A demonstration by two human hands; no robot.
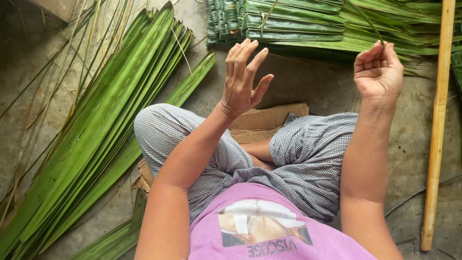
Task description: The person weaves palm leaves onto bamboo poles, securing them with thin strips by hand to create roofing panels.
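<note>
We see our own body from above. We wear a short-sleeved pink cotton T-shirt with a rectangular printed picture on its front, upside down from our view, and a line of dark lettering below that picture. Our loose trousers of fine grey-and-white checked cloth cover both legs; the cloth bunches into soft folds in our lap, and one rolled hem shows a paler edge. Both arms are bare from above the elbow down, with no watch, bracelet or sleeve on them. Our bare left hand and bare right hand carry no rings or gloves. The fingernails are short and unpainted.
</note>
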